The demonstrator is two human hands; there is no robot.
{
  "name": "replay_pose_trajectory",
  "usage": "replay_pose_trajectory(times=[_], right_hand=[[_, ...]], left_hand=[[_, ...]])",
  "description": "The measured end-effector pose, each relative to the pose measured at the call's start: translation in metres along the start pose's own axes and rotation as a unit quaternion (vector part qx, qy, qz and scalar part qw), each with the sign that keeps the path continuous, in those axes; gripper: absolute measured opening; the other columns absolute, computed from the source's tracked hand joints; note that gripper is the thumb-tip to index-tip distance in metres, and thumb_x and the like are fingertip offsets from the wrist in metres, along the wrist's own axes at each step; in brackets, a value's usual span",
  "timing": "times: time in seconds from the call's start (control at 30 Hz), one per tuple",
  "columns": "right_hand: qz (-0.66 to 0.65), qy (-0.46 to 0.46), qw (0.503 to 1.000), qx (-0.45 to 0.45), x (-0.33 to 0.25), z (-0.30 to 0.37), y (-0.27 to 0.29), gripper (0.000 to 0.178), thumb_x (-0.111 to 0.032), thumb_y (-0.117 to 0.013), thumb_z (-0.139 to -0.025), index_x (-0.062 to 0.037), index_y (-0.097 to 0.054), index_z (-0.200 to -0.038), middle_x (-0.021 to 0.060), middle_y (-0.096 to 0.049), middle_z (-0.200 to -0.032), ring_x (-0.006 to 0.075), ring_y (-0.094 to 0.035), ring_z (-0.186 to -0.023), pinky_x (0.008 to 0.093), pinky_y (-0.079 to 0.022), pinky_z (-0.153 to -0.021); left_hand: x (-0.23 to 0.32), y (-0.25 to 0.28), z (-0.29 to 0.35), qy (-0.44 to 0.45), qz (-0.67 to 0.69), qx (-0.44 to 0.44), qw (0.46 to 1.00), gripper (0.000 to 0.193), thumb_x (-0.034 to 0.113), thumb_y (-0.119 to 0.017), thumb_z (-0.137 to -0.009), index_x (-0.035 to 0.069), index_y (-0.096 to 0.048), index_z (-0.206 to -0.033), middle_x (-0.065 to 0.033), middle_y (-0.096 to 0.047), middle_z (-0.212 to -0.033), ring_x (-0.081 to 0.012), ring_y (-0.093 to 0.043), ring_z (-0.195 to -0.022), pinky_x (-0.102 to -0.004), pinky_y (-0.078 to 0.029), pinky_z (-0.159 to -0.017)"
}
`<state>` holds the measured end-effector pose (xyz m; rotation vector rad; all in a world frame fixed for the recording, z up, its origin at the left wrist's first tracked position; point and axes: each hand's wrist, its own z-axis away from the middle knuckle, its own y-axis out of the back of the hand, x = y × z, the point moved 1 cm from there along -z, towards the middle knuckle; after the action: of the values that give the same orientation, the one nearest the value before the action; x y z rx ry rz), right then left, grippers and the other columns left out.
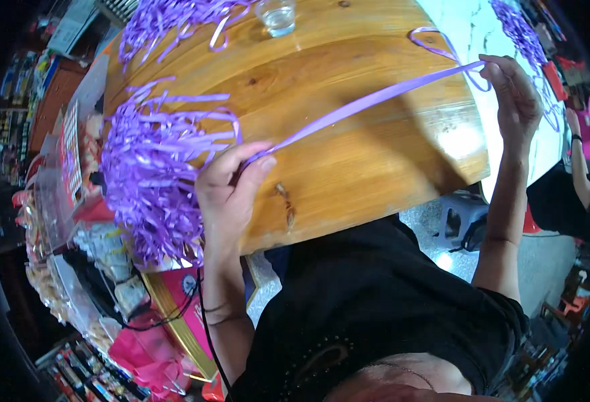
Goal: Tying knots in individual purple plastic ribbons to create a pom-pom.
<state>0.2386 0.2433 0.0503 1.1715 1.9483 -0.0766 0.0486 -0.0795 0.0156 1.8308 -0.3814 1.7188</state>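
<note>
A purple ribbon (375, 97) stretches taut above the wooden table between my two hands. My left hand (231, 184) pinches its near end between thumb and fingers, close to the table's front edge. Farther up at the right, my right hand (514, 90) grips the ribbon with closed fingers. Beyond that hand a loose ribbon loop (435, 48) curls over the table and hangs down by my fingers. A large heap of purple ribbon pieces (151, 174) lies at the left, beside my left hand and wrist.
Another purple ribbon pile (168, 23) lies at the far left of the wooden table (348, 181), near a clear glass (278, 17). A white marbled table (459, 20) adjoins at right, bearing more ribbon (519, 30). A grey stool (459, 221) stands below. Another person's arm (579, 167) shows at right.
</note>
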Motion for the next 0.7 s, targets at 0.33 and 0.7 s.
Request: replay_pose_trajectory(times=[0.33, 0.7], right_hand=[[0.101, 0.226, 0.949, -0.196, -0.039, 0.003, -0.125, 0.05, -0.014, -0.074, -0.067, -0.0054, -0.059, -0.113, 0.0109, -0.057, -0.116, 0.0282, -0.057, -0.097, 0.0383, -0.044, -0.083], [-0.011, 0.339, 0.918, -0.205, -0.064, 0.025, -0.161, 0.034, -0.012, -0.072, -0.062, 0.0018, -0.065, -0.091, 0.0097, -0.059, -0.082, 0.0214, -0.057, -0.07, 0.0306, -0.04, -0.059]], left_hand=[[-0.003, -0.01, 0.014, -0.077, 0.035, -0.008, 0.996, 0.012, 0.002, -0.067, -0.078, 0.0, -0.065, -0.09, 0.0004, -0.06, -0.074, -0.0058, -0.05, -0.064, -0.0188, -0.04, -0.058], [-0.013, -0.022, 0.027, -0.063, 0.153, -0.038, 0.986, 0.012, 0.001, -0.064, -0.08, -0.002, -0.064, -0.092, -0.0007, -0.062, -0.078, -0.0056, -0.054, -0.068, -0.0184, -0.042, -0.059]])
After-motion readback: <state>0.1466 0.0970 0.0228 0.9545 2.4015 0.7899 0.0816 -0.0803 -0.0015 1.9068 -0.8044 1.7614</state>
